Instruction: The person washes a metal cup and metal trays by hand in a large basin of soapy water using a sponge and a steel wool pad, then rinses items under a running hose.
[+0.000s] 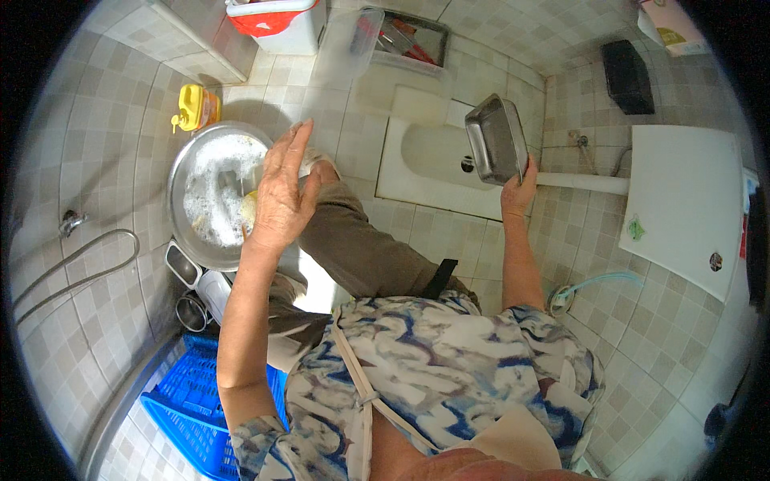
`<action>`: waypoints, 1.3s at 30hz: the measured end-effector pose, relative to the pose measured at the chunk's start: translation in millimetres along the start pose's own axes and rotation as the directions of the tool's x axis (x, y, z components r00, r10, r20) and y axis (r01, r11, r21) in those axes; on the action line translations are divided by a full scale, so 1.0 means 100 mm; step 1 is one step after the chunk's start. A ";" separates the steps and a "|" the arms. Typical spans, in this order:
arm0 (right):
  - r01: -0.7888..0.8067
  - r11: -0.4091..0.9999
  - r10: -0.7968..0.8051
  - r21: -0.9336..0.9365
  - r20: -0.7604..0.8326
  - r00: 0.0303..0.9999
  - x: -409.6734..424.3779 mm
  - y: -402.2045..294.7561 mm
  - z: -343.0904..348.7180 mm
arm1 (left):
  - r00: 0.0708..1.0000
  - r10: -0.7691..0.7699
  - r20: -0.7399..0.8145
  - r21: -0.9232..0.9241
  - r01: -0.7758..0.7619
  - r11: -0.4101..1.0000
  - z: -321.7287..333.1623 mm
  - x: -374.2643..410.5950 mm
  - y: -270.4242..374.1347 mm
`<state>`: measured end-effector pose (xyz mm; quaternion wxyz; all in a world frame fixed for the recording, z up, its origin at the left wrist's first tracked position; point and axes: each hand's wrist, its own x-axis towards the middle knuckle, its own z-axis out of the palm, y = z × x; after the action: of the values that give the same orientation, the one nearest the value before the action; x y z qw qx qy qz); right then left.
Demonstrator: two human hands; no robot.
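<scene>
My right hand (520,191) grips the near end of a rectangular stainless steel pan (505,141), tilted over a white squat toilet (415,150) set in the floor. Raised above the right rim of a round metal basin (175,198), my left hand (283,186) holds nothing, its thumb apart from the fingers. Foamy water (219,180) fills the basin. Something yellow (249,207), perhaps a sponge, shows in the suds, partly hidden by my left hand. A yellow pump bottle (195,108) stands behind the basin.
Metal containers (191,311) lean below the basin, near a blue plastic crate (186,403). At the back stand a white and red bin (283,30) and a clear box (409,42) of tools. A hose (90,276) hangs left; a white cistern (680,204) is mounted right.
</scene>
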<state>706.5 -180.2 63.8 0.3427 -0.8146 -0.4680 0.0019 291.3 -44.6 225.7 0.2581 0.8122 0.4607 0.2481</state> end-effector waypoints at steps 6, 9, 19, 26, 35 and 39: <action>-0.020 0.996 0.036 0.088 -0.189 0.981 0.23 0.09 -0.01 | 0.999 -0.019 -0.029 0.074 0.021 0.997 -0.15 -0.01 -0.11; -0.575 0.659 0.634 0.486 0.053 0.772 0.29 -1.11 -0.02 | 0.989 -0.112 -0.092 0.065 0.118 0.991 -0.31 -0.21 -0.45; -0.835 0.192 0.096 0.517 0.836 0.540 0.44 -2.64 1.47 | 0.470 -0.879 -0.082 -0.699 0.601 0.387 -1.16 -1.23 -1.73; -0.936 0.348 -0.171 0.058 0.985 -0.002 -0.28 -3.89 2.77 | 0.341 -0.906 0.250 -0.914 0.392 -0.105 -0.56 -2.25 -2.56; -0.846 0.495 -0.179 -0.198 0.930 -0.322 -1.05 -4.16 3.94 | 0.312 -0.919 0.240 -0.912 -0.253 -0.324 -0.45 -2.55 -3.14; -0.810 0.541 -0.158 -0.226 0.919 -0.362 -1.20 -4.00 4.24 | 0.240 -0.952 0.190 -0.945 -0.220 -0.244 -0.37 -2.56 -3.23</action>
<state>197.6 94.3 -74.7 0.0728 -0.4292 -0.1844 0.8812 -48.3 -118.8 1.2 0.5500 -0.1316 0.4950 0.6596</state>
